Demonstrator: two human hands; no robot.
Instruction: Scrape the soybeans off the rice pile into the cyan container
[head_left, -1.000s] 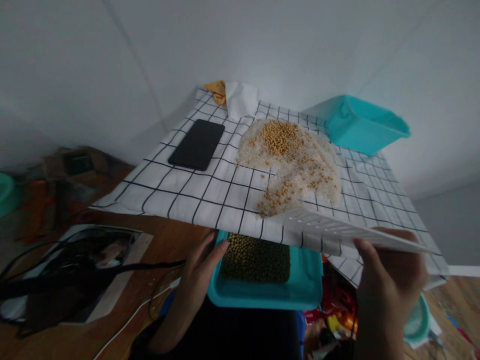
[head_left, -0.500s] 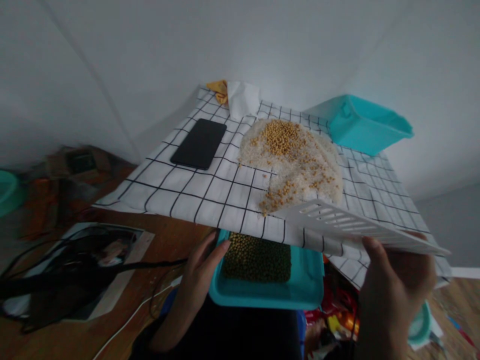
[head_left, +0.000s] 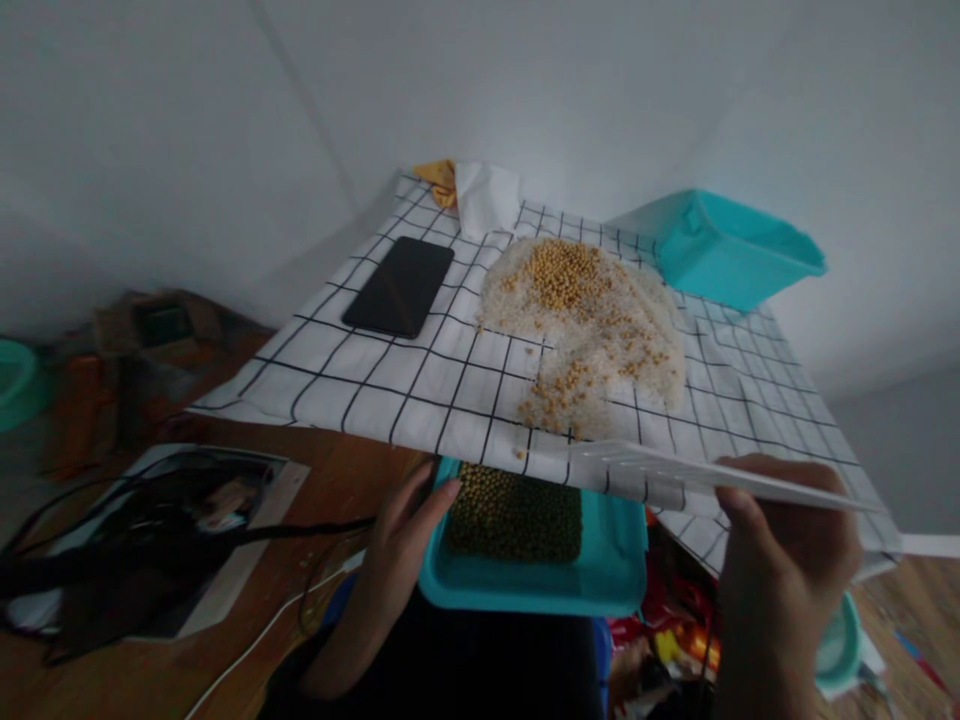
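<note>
My right hand (head_left: 787, 530) is closed on a thin white slotted plastic panel (head_left: 675, 465), tilted nearly edge-on at the table's front edge. The panel's far tip is close to a spread of white rice (head_left: 637, 290) mixed with yellow soybeans (head_left: 562, 275). Below the edge, above my lap, sits a teal tray (head_left: 525, 595). My left hand (head_left: 405, 530) grips its left rim, thumb on top, the other fingers partly hidden. Green and yellowish beans (head_left: 517, 515) lie in the tray's left and middle part.
A white checked cloth (head_left: 360, 385) covers the table. On it are a black phone (head_left: 399, 287), a teal bin (head_left: 727, 250), a white tissue (head_left: 486, 200) and a yellow cloth (head_left: 439, 182). Cables and a white-framed box (head_left: 217, 595) lie at lower left, near the floor.
My right hand has lowered and flattened the panel, and its tip has moved back from the rice toward the table edge. A few soybeans now lie nearer the edge. My left hand stays put.
</note>
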